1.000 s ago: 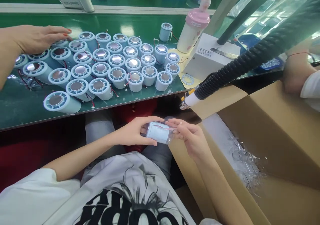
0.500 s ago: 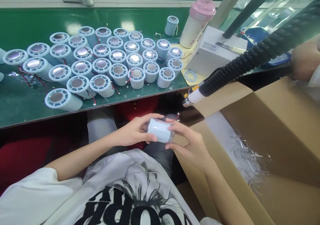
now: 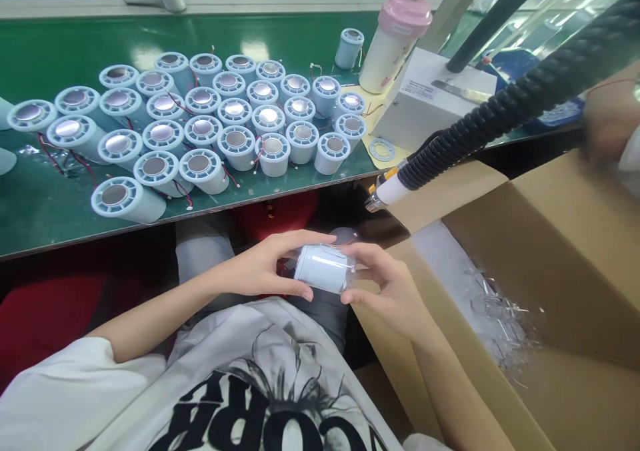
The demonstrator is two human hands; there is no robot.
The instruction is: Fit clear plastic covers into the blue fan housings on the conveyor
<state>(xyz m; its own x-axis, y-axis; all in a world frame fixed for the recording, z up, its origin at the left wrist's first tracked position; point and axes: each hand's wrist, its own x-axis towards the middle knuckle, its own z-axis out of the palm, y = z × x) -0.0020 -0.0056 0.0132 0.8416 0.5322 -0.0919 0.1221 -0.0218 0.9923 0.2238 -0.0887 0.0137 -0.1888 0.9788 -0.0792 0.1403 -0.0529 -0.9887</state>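
Blue cylinder (image 3: 320, 269) in clear wrap (image 3: 350, 274) lies sideways between our hands, above our lap, in the head view. Our left hand (image 3: 273, 267), half curled, grips its 9 o'clock end; our right hand (image 3: 387, 284), thumb and fingers parted, holds the wrapped 3 o'clock end — red wires (image 3: 347, 242) show along the top. From it, more cylinders (image 3: 156, 169) crowd the counter (image 3: 40, 211) at 11 o'clock — the cardboard box (image 3: 545, 264) sits at 3.
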